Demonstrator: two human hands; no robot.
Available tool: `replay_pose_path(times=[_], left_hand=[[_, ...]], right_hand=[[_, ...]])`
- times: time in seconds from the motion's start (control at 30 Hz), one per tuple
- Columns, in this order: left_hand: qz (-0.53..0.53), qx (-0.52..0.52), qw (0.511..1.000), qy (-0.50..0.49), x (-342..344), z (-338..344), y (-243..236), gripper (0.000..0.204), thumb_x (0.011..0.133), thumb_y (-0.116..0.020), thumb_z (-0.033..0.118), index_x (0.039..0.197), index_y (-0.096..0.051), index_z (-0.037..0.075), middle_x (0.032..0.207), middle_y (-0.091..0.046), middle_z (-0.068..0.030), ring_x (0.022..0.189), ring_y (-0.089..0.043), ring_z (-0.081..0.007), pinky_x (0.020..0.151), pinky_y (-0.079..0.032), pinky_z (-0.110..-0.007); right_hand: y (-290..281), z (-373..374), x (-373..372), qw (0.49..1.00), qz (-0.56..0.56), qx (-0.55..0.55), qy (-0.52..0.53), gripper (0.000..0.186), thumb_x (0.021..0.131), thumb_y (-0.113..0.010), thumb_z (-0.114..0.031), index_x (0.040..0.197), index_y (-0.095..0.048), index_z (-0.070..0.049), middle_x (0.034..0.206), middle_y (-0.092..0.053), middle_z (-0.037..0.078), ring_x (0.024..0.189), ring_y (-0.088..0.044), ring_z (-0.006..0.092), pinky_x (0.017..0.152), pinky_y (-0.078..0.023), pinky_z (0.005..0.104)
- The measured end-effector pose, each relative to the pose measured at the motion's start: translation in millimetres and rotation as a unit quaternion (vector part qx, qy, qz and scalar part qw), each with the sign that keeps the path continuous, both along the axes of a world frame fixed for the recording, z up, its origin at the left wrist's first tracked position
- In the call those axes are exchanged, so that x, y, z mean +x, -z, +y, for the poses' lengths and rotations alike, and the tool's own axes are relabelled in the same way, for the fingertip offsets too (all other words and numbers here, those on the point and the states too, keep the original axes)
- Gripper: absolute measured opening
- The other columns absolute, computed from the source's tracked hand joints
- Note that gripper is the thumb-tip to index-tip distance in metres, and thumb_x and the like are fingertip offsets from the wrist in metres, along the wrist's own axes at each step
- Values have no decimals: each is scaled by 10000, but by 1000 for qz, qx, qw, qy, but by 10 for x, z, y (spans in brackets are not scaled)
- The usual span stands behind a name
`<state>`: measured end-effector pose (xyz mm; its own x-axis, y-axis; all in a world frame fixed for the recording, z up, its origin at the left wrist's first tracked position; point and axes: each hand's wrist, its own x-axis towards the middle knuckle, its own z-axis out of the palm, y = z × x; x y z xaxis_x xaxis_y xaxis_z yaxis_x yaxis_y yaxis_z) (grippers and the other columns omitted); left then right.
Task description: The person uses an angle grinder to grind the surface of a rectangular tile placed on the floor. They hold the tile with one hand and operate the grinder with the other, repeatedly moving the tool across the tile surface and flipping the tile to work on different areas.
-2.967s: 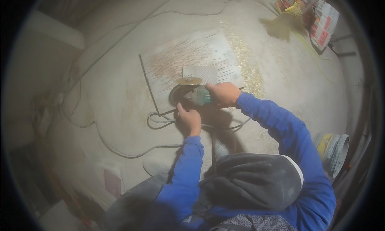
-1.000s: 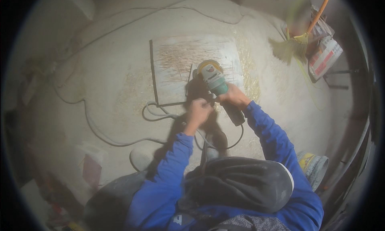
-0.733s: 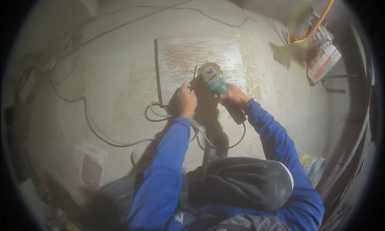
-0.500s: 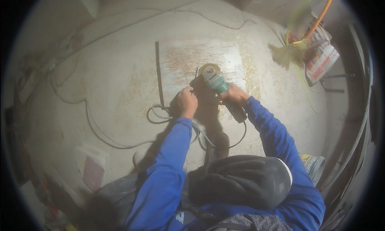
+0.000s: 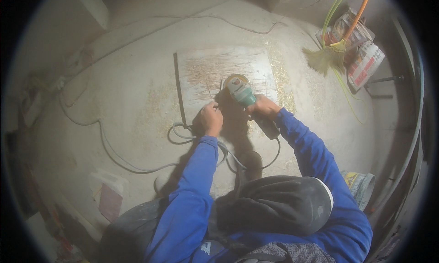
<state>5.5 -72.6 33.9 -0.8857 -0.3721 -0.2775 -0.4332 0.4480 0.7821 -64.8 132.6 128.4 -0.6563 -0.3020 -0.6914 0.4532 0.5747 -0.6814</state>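
The right hand [image 5: 264, 107] gripped a likely hefty grinder [image 5: 241, 90] by its body [image 5: 266, 127], seemingly the best hold, the left hand [image 5: 211, 119] curled, its grasp unclear.

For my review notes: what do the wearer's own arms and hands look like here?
Both arms are in long blue sleeves, the left sleeve and the right sleeve, loosely creased and reaching about to the wrists. The left hand and right hand are bare, without gloves.
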Motion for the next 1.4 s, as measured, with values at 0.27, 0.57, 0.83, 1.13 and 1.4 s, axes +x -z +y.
replay_pose_path(times=[0.27,0.57,0.83,1.13,1.4], left_hand=[[14,-9,1000,14,8,-7,64,203,829,-728,57,1031,-728,42,1012,-704,-185,966,-677,-366,840,-527,-458],[18,-125,988,94,42,118,-58,497,812,-744,74,1301,-654,64,1084,-603,-201,1041,-639,-389,865,-523,-475],[26,-152,955,252,-563,-15,21,585,759,-822,116,1319,-652,105,1119,-606,-190,1052,-634,-400,899,-524,-484],[119,-148,970,152,-658,107,-49,694,677,-888,136,1329,-653,97,1164,-603,-160,1132,-576,-381,979,-471,-460],[28,-122,985,116,-270,220,-4,728,685,-895,174,1365,-638,142,1132,-590,-173,1130,-577,-363,969,-465,-444]], right_hand=[[-30,75,-24,999,34,-1,-30,464,732,-729,-131,1159,-658,35,955,-695,126,867,-668,210,769,-532,349],[-159,92,46,999,22,-32,0,493,733,-734,-151,1182,-646,34,977,-695,115,852,-678,203,766,-549,347],[-275,432,240,981,7,-129,146,468,743,-719,-157,1158,-609,30,1004,-651,118,844,-675,213,762,-566,360],[-98,756,89,982,24,-111,148,503,719,-727,-186,1155,-586,23,955,-631,93,809,-649,195,741,-550,352],[21,698,-79,994,36,-77,62,556,691,-745,-180,1189,-606,22,954,-651,76,819,-637,163,750,-531,321]])
